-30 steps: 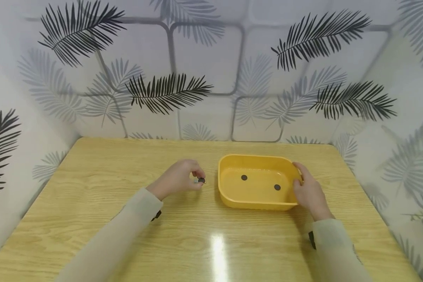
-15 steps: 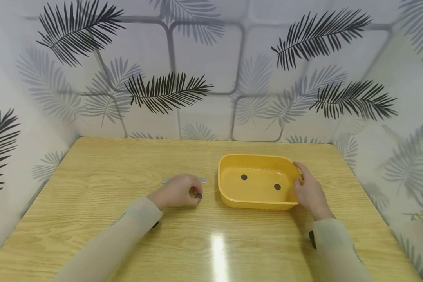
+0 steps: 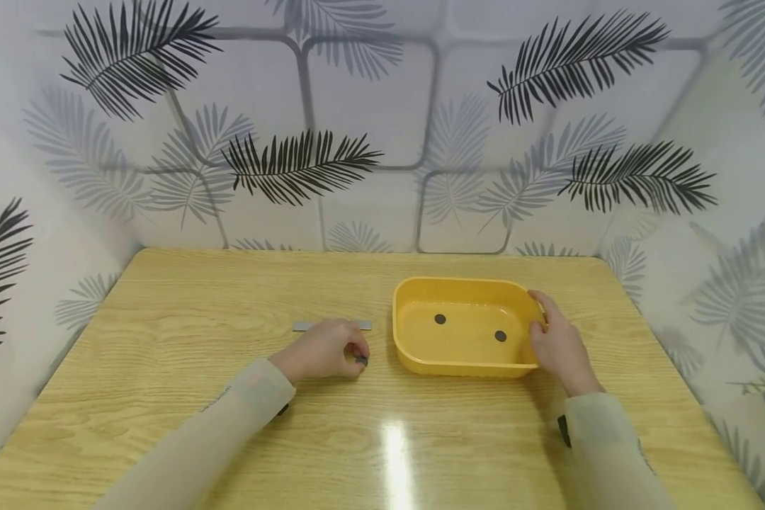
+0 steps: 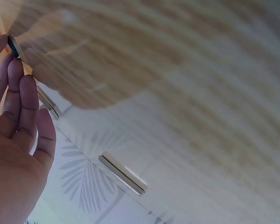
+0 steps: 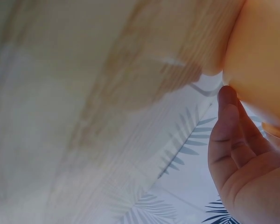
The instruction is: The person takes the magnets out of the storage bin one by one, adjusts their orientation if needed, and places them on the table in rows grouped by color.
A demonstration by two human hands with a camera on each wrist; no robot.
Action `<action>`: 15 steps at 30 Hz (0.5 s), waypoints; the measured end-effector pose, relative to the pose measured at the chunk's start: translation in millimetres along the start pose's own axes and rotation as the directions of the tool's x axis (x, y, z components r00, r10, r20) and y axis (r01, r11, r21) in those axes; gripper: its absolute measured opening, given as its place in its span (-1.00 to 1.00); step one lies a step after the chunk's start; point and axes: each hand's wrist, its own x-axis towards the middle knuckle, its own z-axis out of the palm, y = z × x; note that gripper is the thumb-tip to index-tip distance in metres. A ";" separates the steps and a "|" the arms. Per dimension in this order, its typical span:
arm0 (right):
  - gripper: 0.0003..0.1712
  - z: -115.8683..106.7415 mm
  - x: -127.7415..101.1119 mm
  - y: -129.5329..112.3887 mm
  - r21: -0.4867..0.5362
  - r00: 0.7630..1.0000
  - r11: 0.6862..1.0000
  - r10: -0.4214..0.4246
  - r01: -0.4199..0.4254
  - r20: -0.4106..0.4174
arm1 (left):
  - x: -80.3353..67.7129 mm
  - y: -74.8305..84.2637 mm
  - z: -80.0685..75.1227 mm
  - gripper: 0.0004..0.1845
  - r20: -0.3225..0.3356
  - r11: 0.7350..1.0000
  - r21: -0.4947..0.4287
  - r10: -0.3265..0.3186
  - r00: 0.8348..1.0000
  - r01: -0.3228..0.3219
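Note:
My left hand [image 3: 325, 347] pinches a small dark round disc [image 3: 361, 360] between thumb and fingertips, close over the table left of the yellow basin. In the left wrist view the disc [image 4: 13, 46] is seen edge-on, thin, at the fingertips. Just behind that hand a flat grey strip [image 3: 304, 326] lies on the table, its middle hidden by the hand. My right hand [image 3: 561, 354] grips the right wall of the yellow basin [image 3: 468, 367], thumb inside and fingers outside. On the basin's floor sit two dark round spots, one left [image 3: 440, 319] and one right [image 3: 500, 336].
A wood-grain table [image 3: 217, 283] runs back to a wall [image 3: 370, 212] printed with leaves, with more printed wall on both sides. Glare [image 3: 395, 460] shines on the table front. Each wrist has a dark strap showing below its pale sleeve.
My left hand has moved from the grey strip's right end toward me, carrying the dark disc away from it and uncovering the strip's ends. My right hand and the basin have stayed put.

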 end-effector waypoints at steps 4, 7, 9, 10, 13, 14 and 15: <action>-0.31 -1.0 -0.5 0.0 -0.002 1.000 1.000 0.005 -0.005 0.003 | 1.8 0.3 2.2 -0.92 0.002 1.000 -0.003 0.005 1.000 -0.005; -0.31 -1.3 -0.7 0.0 -0.002 1.000 1.000 0.012 -0.012 0.008 | 2.8 0.7 3.1 -0.92 0.000 1.000 -0.008 0.009 1.000 -0.009; -0.31 -1.0 -0.6 -0.1 -0.004 1.000 1.000 0.011 -0.011 0.007 | 2.9 0.5 2.9 -0.92 0.001 1.000 -0.008 0.013 1.000 -0.013; -0.31 -0.7 -0.1 0.2 -0.003 1.000 1.000 0.011 -0.011 0.007 | 2.9 0.5 2.3 -0.92 0.001 1.000 -0.007 0.012 1.000 -0.012; -0.31 -0.5 0.7 0.4 -0.001 1.000 1.000 0.017 -0.017 0.007 | 3.3 1.1 -1.4 -0.90 0.004 1.000 0.011 -0.015 1.000 0.015; -0.31 -0.6 0.8 0.4 0.000 1.000 1.000 0.017 -0.017 0.007 | 3.7 2.1 -3.9 -0.88 0.006 0.999 0.018 -0.028 1.000 0.028; -0.31 -0.7 1.1 0.7 -0.001 1.000 1.000 0.019 -0.019 0.009 | 4.4 3.6 -6.8 -0.86 0.008 0.999 0.026 -0.045 0.999 0.044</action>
